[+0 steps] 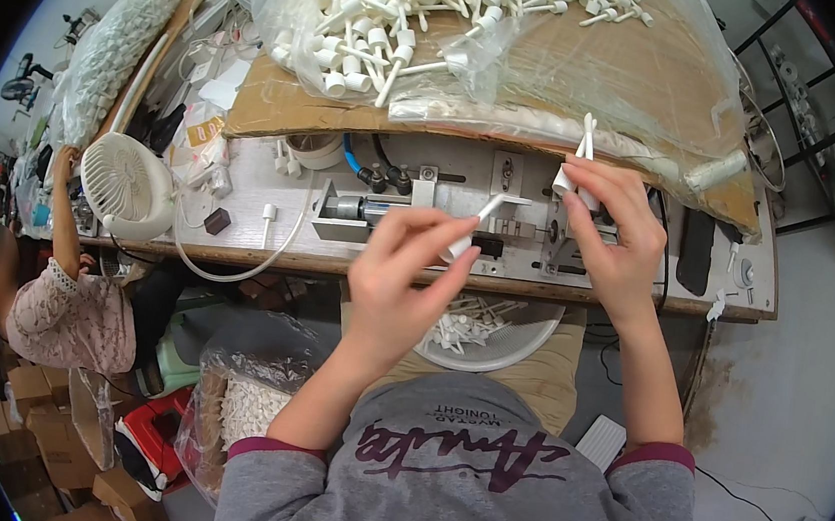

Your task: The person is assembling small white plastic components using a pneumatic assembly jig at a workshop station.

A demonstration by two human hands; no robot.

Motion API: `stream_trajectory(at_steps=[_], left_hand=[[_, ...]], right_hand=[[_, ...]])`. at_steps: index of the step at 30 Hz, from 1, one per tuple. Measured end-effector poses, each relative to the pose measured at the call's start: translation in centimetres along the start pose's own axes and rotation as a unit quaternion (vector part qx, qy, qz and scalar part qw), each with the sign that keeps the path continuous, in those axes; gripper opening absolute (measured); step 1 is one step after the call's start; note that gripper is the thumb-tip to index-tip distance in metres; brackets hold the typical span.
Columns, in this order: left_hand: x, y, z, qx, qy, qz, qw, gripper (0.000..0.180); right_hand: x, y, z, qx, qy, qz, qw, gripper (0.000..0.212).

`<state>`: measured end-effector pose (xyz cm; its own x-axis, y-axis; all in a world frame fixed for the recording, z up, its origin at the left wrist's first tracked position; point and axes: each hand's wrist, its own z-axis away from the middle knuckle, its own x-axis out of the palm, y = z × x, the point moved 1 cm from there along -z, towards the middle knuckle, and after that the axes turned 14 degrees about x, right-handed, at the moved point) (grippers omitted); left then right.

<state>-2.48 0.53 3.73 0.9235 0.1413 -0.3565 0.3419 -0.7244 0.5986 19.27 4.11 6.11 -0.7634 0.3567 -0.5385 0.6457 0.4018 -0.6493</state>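
Note:
My left hand [398, 271] pinches a white plastic cap with a thin stem [459, 247] between thumb and fingers, the stem tilted up to the right. It is in front of a small metal bench fixture with a cylinder [347, 208]. Farther right, my right hand [623, 238] is closed on a couple of similar white caps with stems [564, 183], their stems pointing up. The fingers hide part of these pieces. Behind both hands, a large heap of such stemmed caps [373, 40] lies on clear plastic over cardboard [646, 77].
A white basin [542, 345] with white stick pieces rests at my lap. A white fan [126, 185] and a single stemmed cap [267, 221] are left on the table. A dark phone-like slab [696, 252] lies right. Another person [71, 313] sits at the left.

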Motion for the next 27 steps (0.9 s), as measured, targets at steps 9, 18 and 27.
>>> stream_trajectory(at_steps=[9, 18, 27], left_hand=[[4.5, -2.4, 5.2, 0.112, -0.236, -0.205, 0.943, 0.036], [4.8, -2.5, 2.6, 0.174, -0.296, -0.284, 0.895, 0.028], [3.6, -1.4, 1.7, -0.030, -0.161, 0.044, 0.985, 0.037]], right_hand=[[0.6, 0.0, 1.3, 0.005, 0.016, -0.044, 0.999, 0.025], [0.2, -0.3, 3.4, 0.018, -0.009, -0.031, 0.999, 0.025], [0.6, -0.6, 5.9, 0.058, -0.030, -0.059, 0.996, 0.025]])
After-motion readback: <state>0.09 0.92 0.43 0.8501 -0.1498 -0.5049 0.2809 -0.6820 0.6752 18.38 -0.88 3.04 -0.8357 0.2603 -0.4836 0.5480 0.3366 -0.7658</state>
